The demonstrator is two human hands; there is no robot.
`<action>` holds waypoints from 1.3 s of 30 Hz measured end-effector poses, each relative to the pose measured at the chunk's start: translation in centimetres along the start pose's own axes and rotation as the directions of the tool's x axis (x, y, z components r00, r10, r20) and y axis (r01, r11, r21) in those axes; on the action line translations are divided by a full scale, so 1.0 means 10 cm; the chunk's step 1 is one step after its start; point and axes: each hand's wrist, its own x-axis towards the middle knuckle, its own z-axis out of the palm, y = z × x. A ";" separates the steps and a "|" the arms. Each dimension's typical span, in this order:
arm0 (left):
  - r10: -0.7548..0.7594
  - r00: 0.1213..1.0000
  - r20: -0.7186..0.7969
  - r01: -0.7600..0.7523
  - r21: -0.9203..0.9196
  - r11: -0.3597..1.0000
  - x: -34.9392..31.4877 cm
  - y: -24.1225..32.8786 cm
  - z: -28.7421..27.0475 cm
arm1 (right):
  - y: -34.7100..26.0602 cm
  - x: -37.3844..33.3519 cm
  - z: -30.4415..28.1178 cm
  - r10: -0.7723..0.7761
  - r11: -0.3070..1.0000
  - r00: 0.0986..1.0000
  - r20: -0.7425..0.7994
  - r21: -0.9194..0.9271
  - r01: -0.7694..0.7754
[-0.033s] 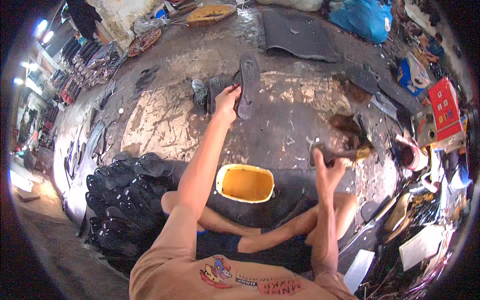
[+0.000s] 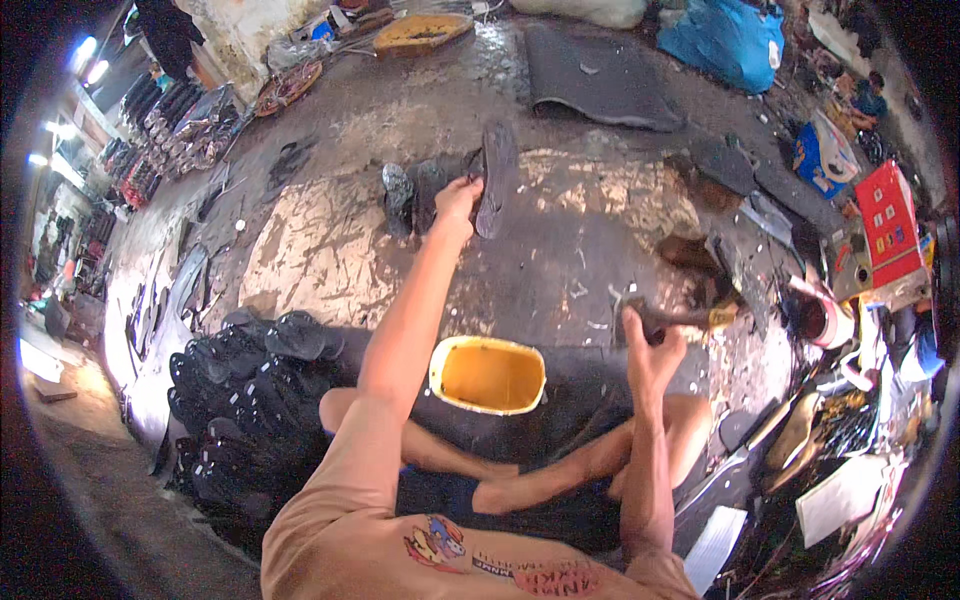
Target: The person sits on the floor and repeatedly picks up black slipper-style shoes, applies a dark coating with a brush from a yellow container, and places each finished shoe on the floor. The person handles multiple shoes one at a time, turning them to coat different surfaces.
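My left hand [image 2: 458, 203] reaches far forward and grips a dark flip-flop [image 2: 496, 180] by its near left edge; the flip-flop is slightly blurred. Just left of that hand, two more dark sandals lie side by side, a shiny one [image 2: 397, 197] and a dull one [image 2: 429, 192]. At the right, my right hand [image 2: 654, 352] is closed round a dark, blurred object [image 2: 672, 318] with a yellowish end. Its kind is unclear, and my fingers partly cover it. Between my arms, in front of my crossed legs, stands a yellow tub [image 2: 500, 343].
A heap of black sandals [image 2: 255, 400] lies by my left knee. Ahead is a dark sheet [image 2: 600, 85], with a blue bag [image 2: 722, 45] behind it. A red box [image 2: 888, 222] and mixed scraps crowd the right side. Wrapped bundles [image 2: 185, 125] are stacked far left.
The flip-flop's far end is slightly lower in view, and my left hand has barely moved. My right hand keeps its grip in nearly the same place.
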 end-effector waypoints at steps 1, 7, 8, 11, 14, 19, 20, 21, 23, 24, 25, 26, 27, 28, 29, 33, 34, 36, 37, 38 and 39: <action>0.019 0.991 -0.133 -0.001 0.135 0.991 0.37 -0.25 -0.02 | -0.02 -0.02 0.06 -0.031 0.998 0.999 -0.010 0.046 0.031; 0.173 0.937 -0.304 -0.040 0.396 0.917 1.29 -1.37 0.27 | 0.10 0.00 0.05 0.170 0.984 0.985 -0.033 0.051 -0.168; 0.219 0.891 -0.398 -0.025 0.439 0.898 1.37 -1.34 0.16 | 0.11 0.01 0.15 0.159 0.985 0.987 -0.018 0.077 -0.157; 0.324 0.943 -0.079 -0.126 0.815 0.566 1.17 -1.12 -0.02 | 0.20 0.00 0.27 0.112 0.990 0.991 0.068 0.084 -0.117; 0.331 0.941 0.073 -0.222 0.870 0.439 0.32 -0.82 0.05 | 0.62 0.02 0.05 0.011 1.000 0.995 0.097 -0.007 -0.010; 0.615 0.660 -0.432 0.329 0.902 0.280 -0.74 0.16 -2.23 | -0.26 -0.14 -0.15 0.142 0.968 0.988 -0.060 -0.201 -0.151; 0.477 0.599 -0.643 0.684 0.720 0.112 -0.83 0.36 -3.02 | -0.89 -0.36 0.05 0.166 0.980 0.985 0.045 -0.117 -0.160; 0.534 0.551 -0.642 0.749 0.662 0.022 -1.15 0.29 -3.55 | -1.19 -0.46 0.20 0.237 0.898 0.964 0.117 -0.404 -0.172; 0.467 0.496 -0.732 0.787 0.606 0.115 -1.47 0.27 -3.74 | -0.88 -0.66 0.32 0.006 0.969 0.909 0.417 -0.227 0.098; 0.431 0.466 -0.773 0.805 0.572 0.156 -1.63 0.26 -3.83 | -0.87 -0.74 0.44 -0.059 0.963 0.862 0.504 -0.199 0.182; 0.435 0.484 -0.759 0.784 0.597 0.169 -1.76 0.25 -3.98 | -0.77 -0.75 0.55 -0.055 0.937 0.780 0.623 -0.237 0.256; 0.406 0.447 -0.797 0.791 0.564 0.235 -1.79 0.31 -3.77 | -0.53 -0.82 0.60 -0.099 0.948 0.761 0.641 -0.172 0.269; 0.391 0.496 -0.775 0.757 0.607 0.243 -1.88 0.35 -3.76 | -0.48 -0.86 0.64 -0.082 0.940 0.755 0.651 -0.201 0.275; 0.376 0.539 -0.753 0.722 0.644 0.253 -1.96 0.37 -3.73 | -0.45 -0.90 0.65 -0.065 0.932 0.745 0.664 -0.227 0.283; 0.456 0.501 -0.736 0.681 0.660 0.317 -2.05 0.39 -3.78 | -0.41 -0.94 0.71 -0.175 0.888 0.727 0.664 -0.212 0.407; 0.746 0.408 -0.527 0.435 0.830 0.348 -2.36 0.46 -3.63 | -0.19 -1.01 0.73 -0.324 0.818 0.708 0.628 -0.190 0.543; 0.815 0.391 -0.429 0.362 0.885 0.292 -2.54 0.60 -3.48 | -0.16 -1.00 0.70 -0.296 0.850 0.734 0.611 -0.181 0.494; 0.745 0.536 -0.397 0.097 0.906 0.413 -3.18 0.87 -2.97 | -0.41 -0.92 0.53 -0.134 0.984 0.922 0.363 -0.066 0.168; 0.705 0.641 -0.303 0.054 0.934 0.352 -3.53 0.96 -2.70 | -0.42 -0.82 0.41 -0.072 0.988 0.943 0.326 -0.109 0.113; 0.659 0.725 -0.199 -0.010 0.954 0.299 -3.80 0.99 -2.48 | -0.43 -0.69 0.34 -0.026 0.987 0.960 0.278 -0.143 0.068; 0.621 0.772 -0.138 -0.002 0.976 0.219 -4.03 0.91 -2.31 | -0.35 -0.62 0.26 -0.004 0.971 0.949 0.314 -0.225 0.079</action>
